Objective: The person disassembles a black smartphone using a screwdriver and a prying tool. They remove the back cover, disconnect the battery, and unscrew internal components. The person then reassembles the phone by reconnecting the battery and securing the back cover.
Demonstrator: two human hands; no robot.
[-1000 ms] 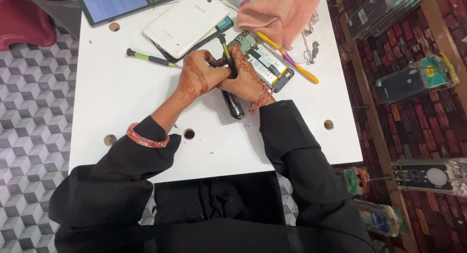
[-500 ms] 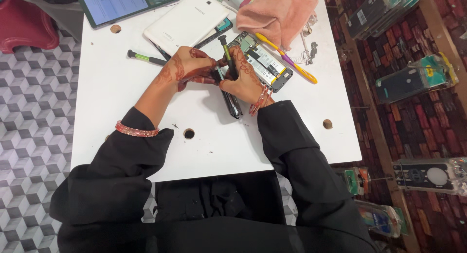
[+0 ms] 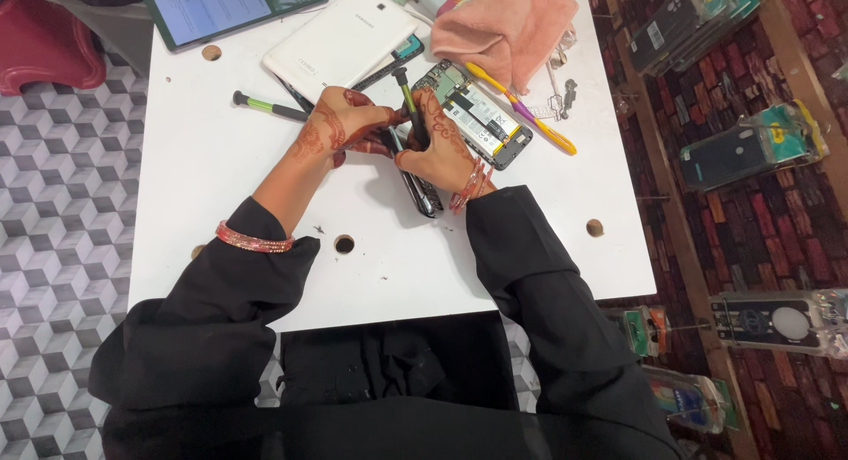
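Both hands meet at the back middle of the white table (image 3: 221, 177). My right hand (image 3: 444, 144) grips a black and green screwdriver (image 3: 405, 92), which stands nearly upright with its tip hidden between my hands. My left hand (image 3: 340, 129) pinches the far end of a dark slim phone (image 3: 424, 197). The phone lies lengthwise under both hands, its near end sticking out below my right wrist. Just right of my right hand lies an opened phone (image 3: 484, 117) with its battery and board showing.
A white tablet (image 3: 340, 40) lies face down behind my hands, and a lit tablet (image 3: 231, 2) sits at the back edge. Nearby are a green-handled screwdriver (image 3: 268, 107), a yellow and purple toothbrush (image 3: 523, 114), a pink cloth (image 3: 508, 22) and small metal tools (image 3: 562, 91). Phone cases (image 3: 751, 146) lie on the floor at right.
My left hand has slid a little to the left and farther back along the dark phone. The right hand keeps the screwdriver and has tilted it more upright.
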